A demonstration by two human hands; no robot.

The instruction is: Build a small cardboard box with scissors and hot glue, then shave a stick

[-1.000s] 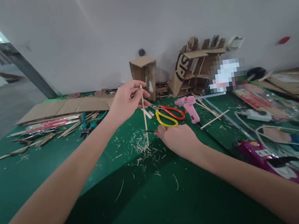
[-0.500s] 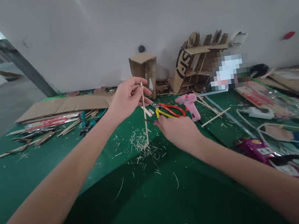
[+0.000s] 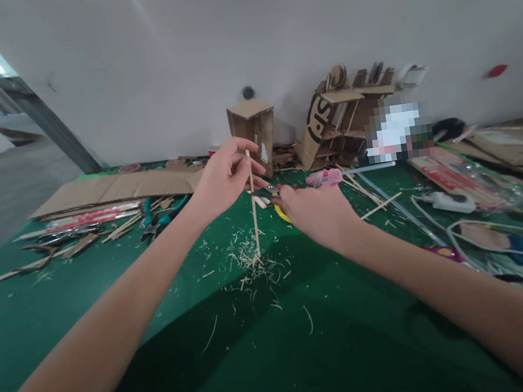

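green table (image 3: pixel 209 378), spanning the foreground and bearing the stock below. pale wall (image 3: pixel 150 62), standing behind it. flattened cardboard (image 3: pixel 114 189), lying at the back left. cardboard structure (image 3: pixel 324 122) with shelves and black lettering, at the back, right of centre. upright cardboard box (image 3: pixel 238 124), open-fronted, to the left of that structure. right hand (image 3: pixel 320 214), fingers closed on a slim dark blade, its handle mostly hidden by them. left hand (image 3: pixel 227 178), thumb and fingers pinching a thin stick near its top. pink glue gun (image 3: pixel 324 177), partly hidden behind the right hand. teal-handled pliers (image 3: pixel 148 215), beyond the left forearm. thin stick (image 3: pixel 256 226), near upright, its lower end at the shavings. yellow handle (image 3: pixel 283 214), partly covered by the right hand. slim dark blade (image 3: pixel 261 196), across the stick below the left hand; contact cannot be told. pale shavings (image 3: pixel 250 256), curled and scattered around the stick's foot.
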